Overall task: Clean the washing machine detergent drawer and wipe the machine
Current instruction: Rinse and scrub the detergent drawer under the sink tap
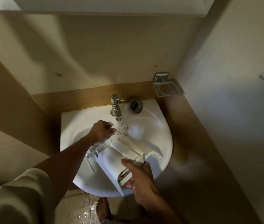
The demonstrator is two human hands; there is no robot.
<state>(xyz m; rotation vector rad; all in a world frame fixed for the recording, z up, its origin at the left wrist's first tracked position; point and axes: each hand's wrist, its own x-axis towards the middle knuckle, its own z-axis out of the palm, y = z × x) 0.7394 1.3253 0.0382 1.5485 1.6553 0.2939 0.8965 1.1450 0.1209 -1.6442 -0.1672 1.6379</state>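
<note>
Rinse step in hand: drawer (112, 157) lies tilted over the sink (165, 126), far end under the running tap (116, 109). Right hand (140, 177) clamps the near end, thumb on top; left hand (103, 130) curls on the far end. Next, likely: turn drawer, flush remaining compartments.

The one camera sits on my head, looking forward and steeply down, close over the sink (73, 120); faucet (116, 107) at twelve o'clock, my right hand (141, 180) at six.
</note>
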